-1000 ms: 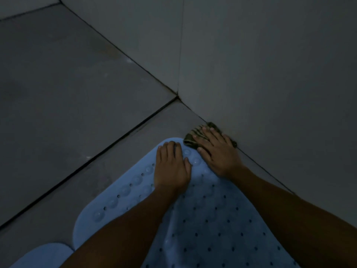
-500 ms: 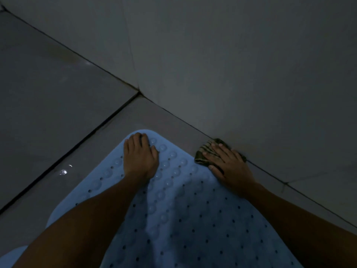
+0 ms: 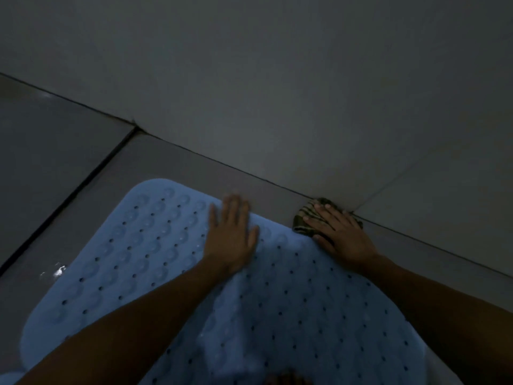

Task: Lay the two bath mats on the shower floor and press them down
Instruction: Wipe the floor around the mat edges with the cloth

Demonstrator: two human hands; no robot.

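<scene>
Your blue bath mat [image 3: 144, 262] lies flat on the shower floor [image 3: 55, 168], its long axis running from 7 o'clock toward 1 o'clock. Your left hand [image 3: 230, 237], fingers straight, presses its far edge at 12 o'clock. Your right hand [image 3: 341, 237] spreads flat over a striped cloth [image 3: 302, 220] at 2 o'clock, against the tiled wall [image 3: 305, 79]. The mat's unpressed left corner lies nearer your left hand.

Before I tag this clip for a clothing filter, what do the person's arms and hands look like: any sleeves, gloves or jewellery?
Both forearms are bare to the frame's edge, with no sleeve in view. The left hand and right hand wear no gloves, and no ring, watch or bracelet shows. The light is dim, so finer marks cannot be told.
</scene>
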